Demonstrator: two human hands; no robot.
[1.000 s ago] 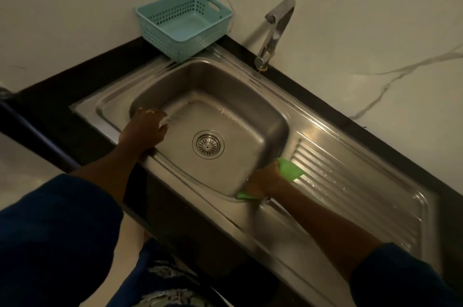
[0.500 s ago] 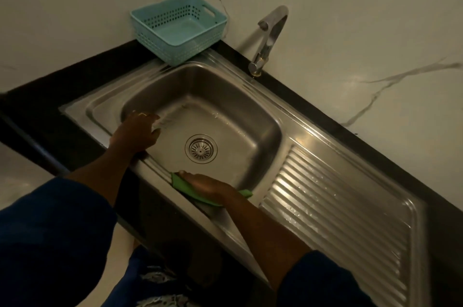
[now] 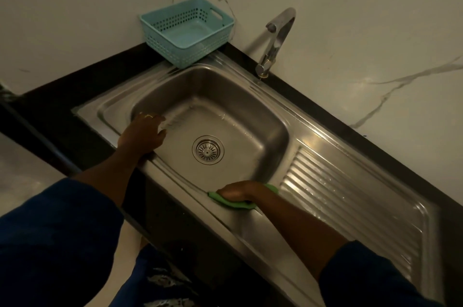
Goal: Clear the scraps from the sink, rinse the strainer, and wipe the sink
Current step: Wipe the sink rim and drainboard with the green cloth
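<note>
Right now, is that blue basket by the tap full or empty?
Empty: the basket shows its bare bottom, with nothing lying inside.

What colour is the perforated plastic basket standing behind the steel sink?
Light teal blue. The perforated plastic basket shows best in the head view, the only view here.

Dark blue sleeves (image 3: 52,244), gold ring (image 3: 149,115)

Dim, warm light, white marble wall (image 3: 350,18) with grey veins filling the top of the view, black counter (image 3: 62,106) running along it, teal perforated basket (image 3: 175,48) on the counter against the wall, chrome tap (image 3: 275,38) to its right, pale floor (image 3: 22,176) at lower left
</note>
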